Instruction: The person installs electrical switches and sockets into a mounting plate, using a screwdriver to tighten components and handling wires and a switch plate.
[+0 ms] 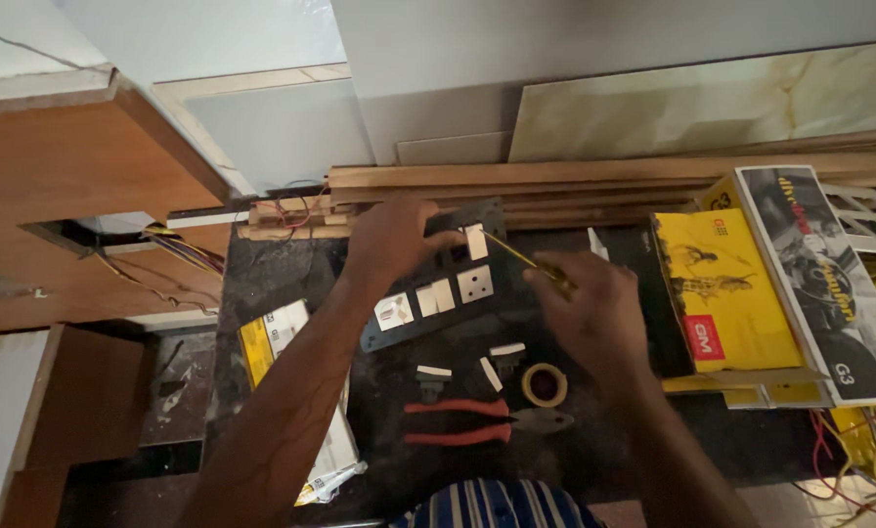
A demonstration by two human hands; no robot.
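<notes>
My left hand (391,238) clasps the upper edge of a dark switch plate (436,293), holding it tilted on the bench (291,264). My right hand (594,308) is closed around a thin yellow screwdriver (516,254), whose tip touches a white switch (475,242) in the plate just beside my left fingers. Below my hands lie loose white switch modules (434,373), a small roll of yellow tape (545,384) and red-handled pliers (467,420). To the right of my right hand sit yellow and black cartons (726,293).
</notes>
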